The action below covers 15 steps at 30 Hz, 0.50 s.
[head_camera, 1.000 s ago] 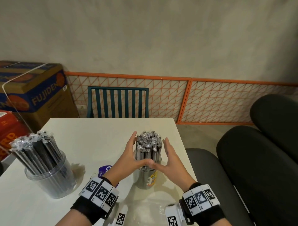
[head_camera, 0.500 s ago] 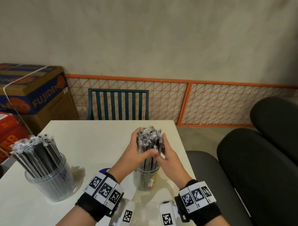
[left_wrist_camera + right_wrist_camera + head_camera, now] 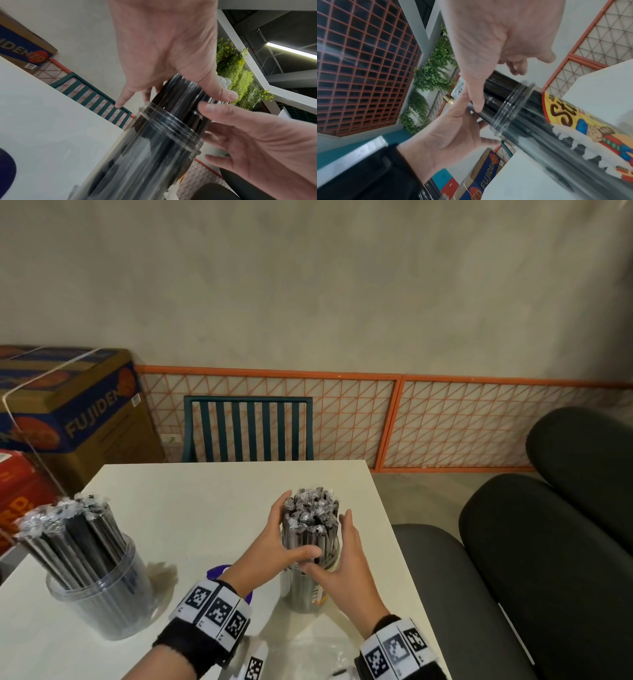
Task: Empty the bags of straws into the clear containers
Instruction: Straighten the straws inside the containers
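A plain grey wall with an orange mesh panel along its foot stands behind a white desk (image 3: 191, 501), a teal chair (image 3: 248, 428) at its far edge and cardboard boxes (image 3: 72, 405) to the left. Near the right side of the desk, a narrow clear jar (image 3: 305, 594) with a yellow label stands upright, packed with wrapped dark straws (image 3: 310, 515) that stick up well above its rim. The left hand (image 3: 274, 546) cups the bundle from the left, thumb across the front and fingers curled round it; the right hand (image 3: 337, 563) lies against the other side with fingers nearly straight, pressing more than gripping, though the wrist views are blurred there. At the left, a wider clear tub (image 3: 102, 587) already holds its own leaning load of straws. A crumpled clear wrapper (image 3: 329, 655), probably an emptied bag, lies at the near edge. Both containers look filled, so the task seems nearly finished: only settling this bundle remains, and no full bag is in sight.
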{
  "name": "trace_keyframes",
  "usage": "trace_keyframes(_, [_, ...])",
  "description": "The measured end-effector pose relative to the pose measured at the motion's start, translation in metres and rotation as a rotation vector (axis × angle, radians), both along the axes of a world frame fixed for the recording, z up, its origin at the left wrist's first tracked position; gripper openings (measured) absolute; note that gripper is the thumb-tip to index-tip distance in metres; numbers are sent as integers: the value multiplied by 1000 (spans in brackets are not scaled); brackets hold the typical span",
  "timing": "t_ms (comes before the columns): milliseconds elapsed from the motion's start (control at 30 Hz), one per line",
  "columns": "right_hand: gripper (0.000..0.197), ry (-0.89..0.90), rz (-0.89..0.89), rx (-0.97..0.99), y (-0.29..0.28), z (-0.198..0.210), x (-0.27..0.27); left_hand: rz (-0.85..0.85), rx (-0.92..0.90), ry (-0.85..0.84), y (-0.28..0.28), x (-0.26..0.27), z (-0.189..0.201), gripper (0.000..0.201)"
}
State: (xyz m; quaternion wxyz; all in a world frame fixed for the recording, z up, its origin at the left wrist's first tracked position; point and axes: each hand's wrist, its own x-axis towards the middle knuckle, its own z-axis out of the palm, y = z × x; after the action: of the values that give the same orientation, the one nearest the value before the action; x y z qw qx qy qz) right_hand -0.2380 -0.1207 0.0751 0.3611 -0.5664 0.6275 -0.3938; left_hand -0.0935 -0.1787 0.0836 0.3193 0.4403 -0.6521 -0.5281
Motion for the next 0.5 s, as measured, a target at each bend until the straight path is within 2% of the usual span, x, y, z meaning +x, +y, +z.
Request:
trace_keyframes(133, [116,54,-18,-8,-13,3,10,-68,57,61,-6,-8,3,109])
trace_keyframes(233, [115,2,-37,-26,-21,7,12,-104,68,28,-6,-13,9,122])
trace_keyframes(367, [118,-72,3,0,-17,15,2,-51,25,-45,-5,-1,12,123])
trace_keyframes(433, [120,-71,-10,12,-7,14,0,-35,0,-85,-8,9,9,133])
trace_keyframes(500, [117,-45,-34,1,3,8,6,-65,11,-88,-12,13,7,134])
